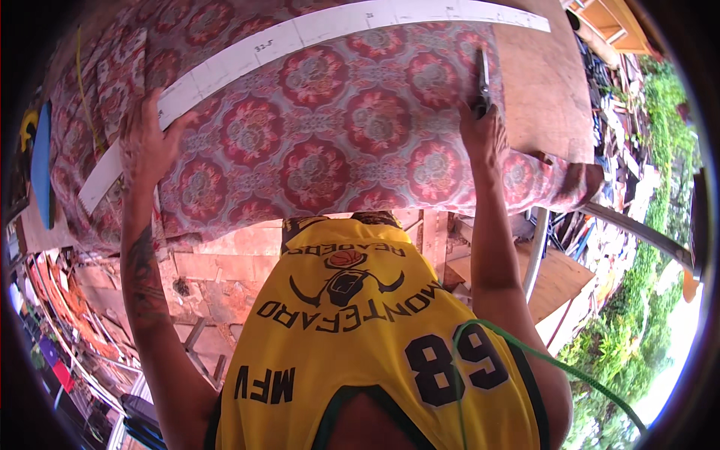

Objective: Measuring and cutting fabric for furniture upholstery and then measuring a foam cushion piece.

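Observation:
Patterned red and grey fabric is spread across the worktable, with a long white ruler strip lying over it. My left hand rests on the strip and fabric at the left, thumb apart from the fingers, which partly cover the strip. My right hand grips scissors near the fabric's right side, with the blades pointing away from me. A thin yellow tape-like length lies on the fabric at the far left.
A bare wooden board shows right of the fabric. A blue flat object stands at the left edge. A metal bar extends rightward from the table. Below are wooden pieces; piled scrap and green plants fill the right side. A green cord crosses my shirt.

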The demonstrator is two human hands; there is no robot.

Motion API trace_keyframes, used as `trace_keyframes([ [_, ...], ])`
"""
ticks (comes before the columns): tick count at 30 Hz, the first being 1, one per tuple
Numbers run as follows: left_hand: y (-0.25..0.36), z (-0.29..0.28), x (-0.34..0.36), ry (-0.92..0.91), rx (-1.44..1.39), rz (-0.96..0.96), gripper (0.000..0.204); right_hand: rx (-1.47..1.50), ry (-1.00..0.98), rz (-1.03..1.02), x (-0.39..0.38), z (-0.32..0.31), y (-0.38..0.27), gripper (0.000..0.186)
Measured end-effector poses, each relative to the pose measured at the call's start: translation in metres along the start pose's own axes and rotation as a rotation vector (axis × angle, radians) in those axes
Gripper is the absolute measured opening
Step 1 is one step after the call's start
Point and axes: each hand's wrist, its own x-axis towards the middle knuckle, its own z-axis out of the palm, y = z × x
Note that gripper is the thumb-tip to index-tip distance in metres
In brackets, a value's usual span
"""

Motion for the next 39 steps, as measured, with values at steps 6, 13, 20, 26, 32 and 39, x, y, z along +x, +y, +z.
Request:
trace_keyframes([
  [6,0.034,0.013,0.026,-0.002,-0.101,0.018,0.064,0.09,-0.123,0.136,0.053,-0.019,0.01,0.061],
  [13,0.067,0.012,0.031,0.033,-0.068,0.043,0.062,0.045,-0.138,0.179,0.041,-0.056,0.106,0.056],
  [20,0.117,0.047,0.026,0.01,-0.31,0.001,0.065,-0.121,-0.076,0.309,0.038,-0.028,0.241,0.063],
  [26,0.153,0.05,0.035,-0.096,-0.3,0.042,0.066,0.024,0.182,-0.215,0.099,-0.096,0.179,0.083],
  [32,0.158,0.068,0.034,-0.189,-0.355,0.126,0.064,-0.453,-0.163,-0.831,0.163,-0.103,0.166,0.037],
  [39,0.146,0.099,0.009,-0.243,-0.349,0.116,0.065,-0.362,-0.253,-0.604,0.148,-0.07,0.159,0.05],
])
